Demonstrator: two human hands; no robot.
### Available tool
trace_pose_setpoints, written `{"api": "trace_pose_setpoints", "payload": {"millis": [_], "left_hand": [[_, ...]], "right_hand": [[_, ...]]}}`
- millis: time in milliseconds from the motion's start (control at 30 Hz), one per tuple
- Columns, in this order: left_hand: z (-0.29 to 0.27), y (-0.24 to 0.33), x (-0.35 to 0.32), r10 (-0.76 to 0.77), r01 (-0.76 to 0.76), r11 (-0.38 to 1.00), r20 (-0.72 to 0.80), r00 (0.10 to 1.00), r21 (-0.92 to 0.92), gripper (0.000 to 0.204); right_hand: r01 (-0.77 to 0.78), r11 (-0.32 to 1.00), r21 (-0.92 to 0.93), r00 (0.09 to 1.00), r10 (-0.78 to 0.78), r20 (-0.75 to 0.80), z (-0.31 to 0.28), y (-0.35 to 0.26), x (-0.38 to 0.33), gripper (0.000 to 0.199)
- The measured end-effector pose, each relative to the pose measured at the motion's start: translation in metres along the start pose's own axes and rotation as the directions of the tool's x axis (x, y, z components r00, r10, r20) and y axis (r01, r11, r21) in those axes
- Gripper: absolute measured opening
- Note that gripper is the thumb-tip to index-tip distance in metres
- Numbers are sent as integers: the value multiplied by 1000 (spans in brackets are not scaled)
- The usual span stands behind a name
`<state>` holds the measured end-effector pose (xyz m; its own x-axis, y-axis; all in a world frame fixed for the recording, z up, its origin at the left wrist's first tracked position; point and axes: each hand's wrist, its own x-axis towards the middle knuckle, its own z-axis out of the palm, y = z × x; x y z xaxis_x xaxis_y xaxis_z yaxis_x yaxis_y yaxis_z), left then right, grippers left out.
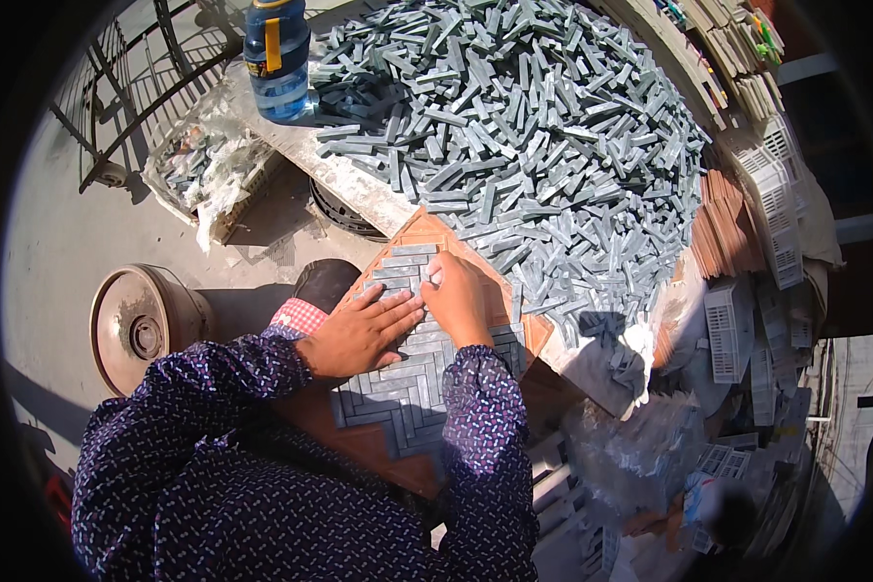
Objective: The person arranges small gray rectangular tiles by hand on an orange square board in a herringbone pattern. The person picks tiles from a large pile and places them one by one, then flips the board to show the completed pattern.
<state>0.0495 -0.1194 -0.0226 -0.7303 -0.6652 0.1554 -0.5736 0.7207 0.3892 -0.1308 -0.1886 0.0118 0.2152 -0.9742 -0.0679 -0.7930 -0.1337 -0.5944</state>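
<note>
Grey stone strips lie in a herringbone pattern (pixel 388 407) inside an orange-brown mould tray (pixel 422 231) in front of me. My left hand (pixel 364 335) rests flat on the strips, its fingers stretched toward the right. Close beside its fingertips, my right hand (pixel 456 299) is closed with its fingers curled down at the pattern's upper part. What it grips is hidden, though a small pale patch shows at the fingers. Just beyond the tray's far right edge spreads a large heap of loose grey strips (pixel 524 126).
The heap lies on a pale worktop (pixel 354 189). A blue water bottle (pixel 279 63) stands at its far left. A round metal drum (pixel 131 330) and a crate with plastic wrap (pixel 209 170) sit left. Stacked orange trays (pixel 723 228) and white crates (pixel 727 330) stand right; another person's hand (pixel 650 524) shows lower right.
</note>
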Motion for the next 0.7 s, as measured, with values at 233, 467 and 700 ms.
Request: {"api": "trace_pose_setpoints", "payload": {"millis": [233,467,700], "left_hand": [[-1,0,-2,-12,12,1000,-1,1000,6,65],[-4,1,-1,0,-1,999,11,1000,37,65],[0,-2,-1,19,-18,999,-4,1000,36,65]], "right_hand": [[62,998,18,998,-63,23,-6,-1,3,24],[188,977,-105,979,-178,96,-17,-2,8,25],[142,984,-104,984,-128,127,-23,-12,16,22]]}}
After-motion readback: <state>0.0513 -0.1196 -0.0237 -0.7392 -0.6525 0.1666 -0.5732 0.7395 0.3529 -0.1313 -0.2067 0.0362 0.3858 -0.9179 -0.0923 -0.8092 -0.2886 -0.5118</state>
